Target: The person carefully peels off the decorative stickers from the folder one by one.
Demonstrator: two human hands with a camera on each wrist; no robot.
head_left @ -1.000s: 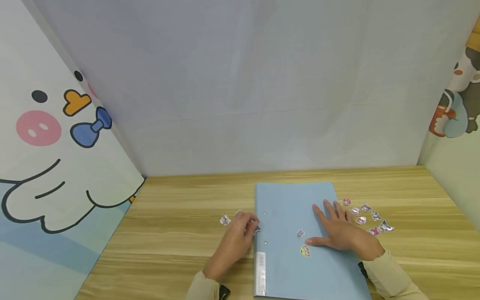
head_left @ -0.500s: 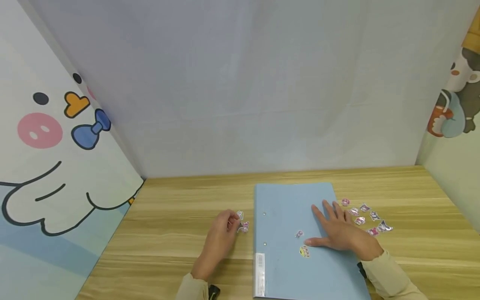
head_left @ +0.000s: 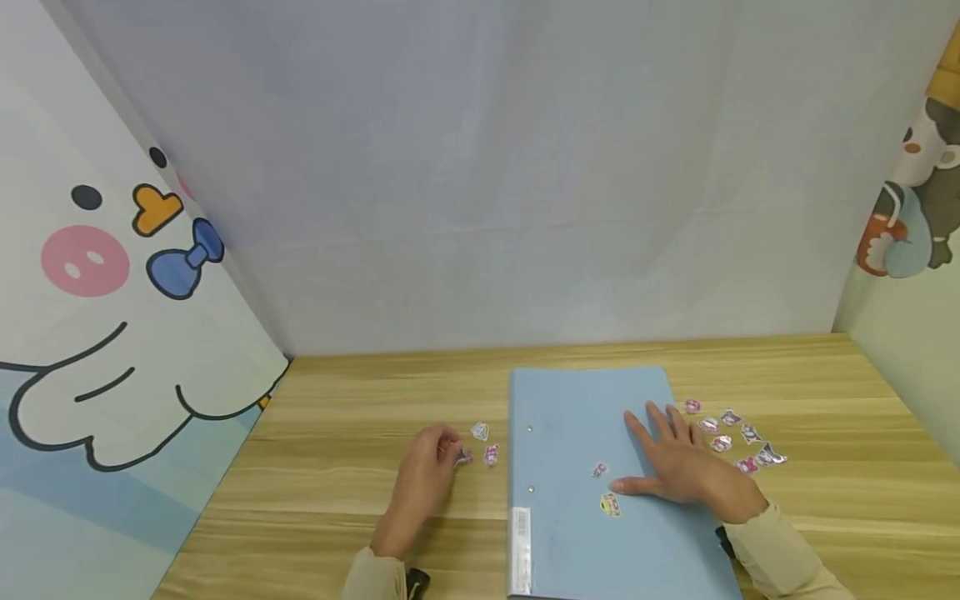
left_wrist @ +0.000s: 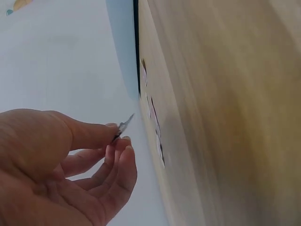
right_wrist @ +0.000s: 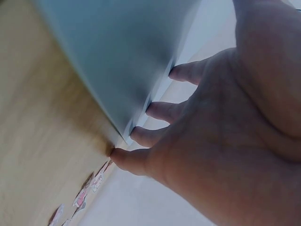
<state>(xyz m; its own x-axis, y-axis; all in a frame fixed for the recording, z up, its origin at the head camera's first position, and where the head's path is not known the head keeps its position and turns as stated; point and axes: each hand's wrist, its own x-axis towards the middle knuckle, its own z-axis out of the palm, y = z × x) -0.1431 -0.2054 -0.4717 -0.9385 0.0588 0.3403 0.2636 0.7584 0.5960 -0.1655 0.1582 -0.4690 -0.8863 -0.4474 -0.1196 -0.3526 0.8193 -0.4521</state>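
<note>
My left hand is over the table left of the blue folder. In the left wrist view, its thumb and fingertips pinch a small thin sticker, seen nearly edge-on. Beside those fingers a white sticker and a pink one lie on the wood. My right hand lies spread on the folder's right part, with straight fingers reaching its right edge. Near that thumb are a yellow sticker and a small purple-pink sticker, both on the folder.
Several cut-out stickers lie right of the folder, close to the right fingers. A barcode label is on the folder's lower left edge. The wooden table ends at a pale backdrop, with cartoon-printed cloth at the left.
My left hand has moved left from the folder's left edge, carrying the pinched sticker and uncovering the white and pink stickers on the table. My right hand has stayed put.
</note>
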